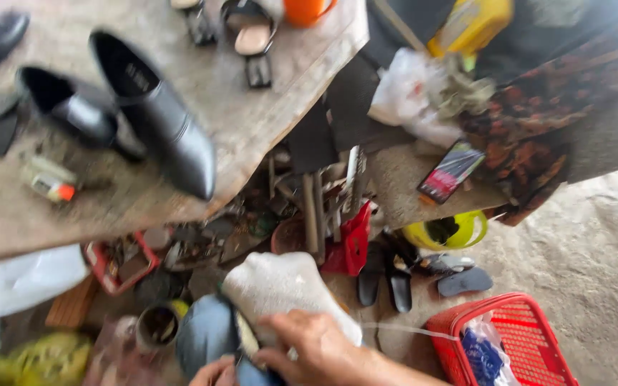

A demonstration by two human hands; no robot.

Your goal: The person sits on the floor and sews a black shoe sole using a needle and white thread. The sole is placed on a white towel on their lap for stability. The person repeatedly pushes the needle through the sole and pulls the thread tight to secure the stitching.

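Observation:
My right hand [316,349] is low in the view, its fingers curled over the edge of a grey-blue shoe [205,332]. A white knitted cloth or sock [280,286] lies against the shoe just above that hand. Only the fingers of my left hand [214,373] show at the bottom edge, pressed on the shoe from below. A thin white thread [409,330] runs taut from my right hand toward the right. The picture is blurred, so I cannot make out any needle or tool.
A worn wooden table [252,136] carries two black ankle boots [159,118], sandals [252,36] and a small glue bottle [48,180]. Below lie tools, tins, black soles [398,286], a yellow-green helmet [448,230] and a red plastic basket [509,336] at right.

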